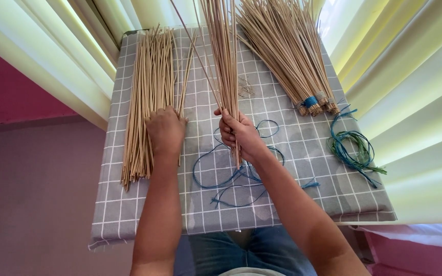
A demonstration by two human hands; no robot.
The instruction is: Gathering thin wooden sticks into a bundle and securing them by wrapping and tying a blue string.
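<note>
Here a square worktop [129, 204] covered in a grey cloth with a white grid fills the middle of the frame, with pale yellow curtains [410, 102] hanging along the upper left and right sides.

Three lots of thin, straw-coloured reed sticks are in view. The loose pile [147, 92] lies flat along the left side of the worktop, running from the top edge down toward the lower left. The tied bundle [287, 56] lies at the upper right, fanned out toward the top and bound near its lower end with a blue band. The third lot, a held sheaf [223, 56], stands up from the centre of the frame.

The right hand [239, 133] is at the centre, its grip wrapped tight around the sheaf near the lower end, fingers curled closed. The left hand [166, 130] rests palm down on the loose pile, just left of centre, fingers pressed onto the sticks; whether they pinch any cannot be told.

A long blue cord [221, 179] loops loosely across the cloth below the right hand. One small coil of blue and green cord [354, 148] lies at the right edge.
</note>
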